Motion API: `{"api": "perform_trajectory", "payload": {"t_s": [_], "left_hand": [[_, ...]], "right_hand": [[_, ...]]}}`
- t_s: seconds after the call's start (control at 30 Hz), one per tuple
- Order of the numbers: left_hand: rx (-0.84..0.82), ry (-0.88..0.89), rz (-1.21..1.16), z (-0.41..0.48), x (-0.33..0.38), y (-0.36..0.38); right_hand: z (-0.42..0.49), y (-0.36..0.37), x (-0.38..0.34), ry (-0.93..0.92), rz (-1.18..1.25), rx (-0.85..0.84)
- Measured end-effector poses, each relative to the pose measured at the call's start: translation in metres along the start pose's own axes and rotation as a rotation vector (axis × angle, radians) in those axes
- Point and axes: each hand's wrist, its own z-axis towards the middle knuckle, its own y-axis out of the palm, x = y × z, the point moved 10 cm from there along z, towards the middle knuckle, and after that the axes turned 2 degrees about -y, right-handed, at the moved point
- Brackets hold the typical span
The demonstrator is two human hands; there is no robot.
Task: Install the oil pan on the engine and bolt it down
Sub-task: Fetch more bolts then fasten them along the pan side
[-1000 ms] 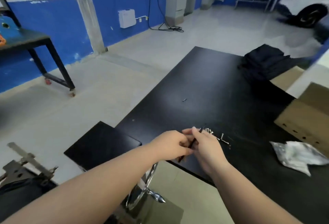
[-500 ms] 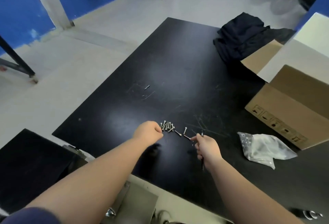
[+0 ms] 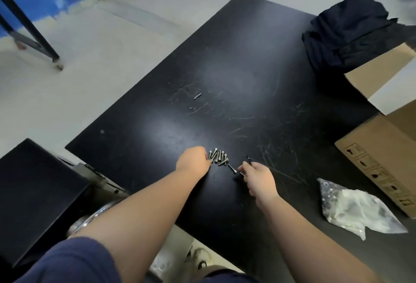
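While your right hand (image 3: 258, 178) pinches a slim black tool (image 3: 248, 160) in its fingers, your left hand (image 3: 194, 161) curls against the bolts (image 3: 218, 158) clustered on the table (image 3: 225, 57), its fingers' grip hidden.

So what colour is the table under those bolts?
The table is black, scratched pale; head view.

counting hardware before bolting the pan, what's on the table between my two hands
Head view: a cluster of bolts beside the left hand, then one loose bolt nearer the right hand, which grips a thin dark tool.
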Motion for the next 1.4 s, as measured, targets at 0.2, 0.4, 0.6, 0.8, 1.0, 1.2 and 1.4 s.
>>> {"api": "perform_trajectory", "payload": {"t_s": [0.2,0.4,0.6,0.8,1.0,1.2,1.4], "left_hand": [[0.011,-0.055,0.07,0.004,0.002,0.006],[0.01,-0.084,0.051,0.011,-0.002,0.001],[0.016,0.018,-0.032,0.019,0.009,0.004],[0.039,0.063,0.015,0.026,0.024,0.004],[-0.025,0.019,0.108,0.034,0.03,0.003],[-0.091,0.011,0.237,0.032,0.042,0.008],[-0.082,0.01,0.103,0.03,0.035,0.008]], "right_hand": [[0.001,-0.003,0.0,0.0,0.022,-0.008],[0.005,-0.008,-0.007,0.01,0.064,-0.014],[0.01,-0.009,-0.007,0.006,0.064,-0.047],[0.017,-0.01,-0.005,0.016,0.074,-0.067],[0.024,-0.006,-0.003,0.027,0.063,-0.097],[0.029,0.003,-0.006,-0.003,0.016,-0.116],[0.029,0.006,-0.008,-0.009,0.004,-0.118]]}}
